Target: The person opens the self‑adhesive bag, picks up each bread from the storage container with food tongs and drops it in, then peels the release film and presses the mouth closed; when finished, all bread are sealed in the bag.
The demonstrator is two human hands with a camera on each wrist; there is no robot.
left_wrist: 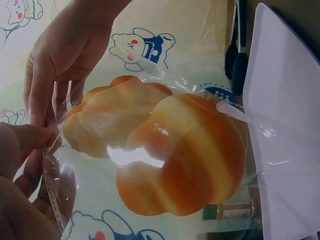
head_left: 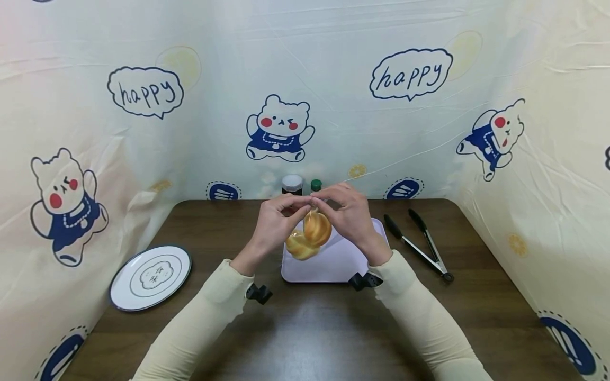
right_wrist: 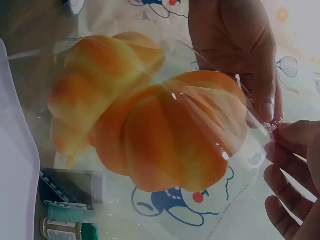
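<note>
My left hand (head_left: 272,225) and right hand (head_left: 351,218) meet at the top of a clear plastic bag (left_wrist: 62,180), each pinching its gathered mouth between thumb and fingers. Inside the bag hang two golden-brown bread rolls with rounded ridges: one roll (head_left: 317,228) overlaps the other roll (head_left: 300,246) in the head view. The bag is held up over a pale lilac tray (head_left: 329,267). In the right wrist view the bag's neck is bunched up at the fingertips.
At the left lies a white plate (head_left: 135,296) with a dark rim. Black-tipped metal tongs (head_left: 431,248) lie spread at the right. Behind the hands stand a dark-bodied jar (head_left: 292,183) with a pale lid and a green-capped bottle (head_left: 316,185). Printed cloth encloses the table (head_left: 305,328).
</note>
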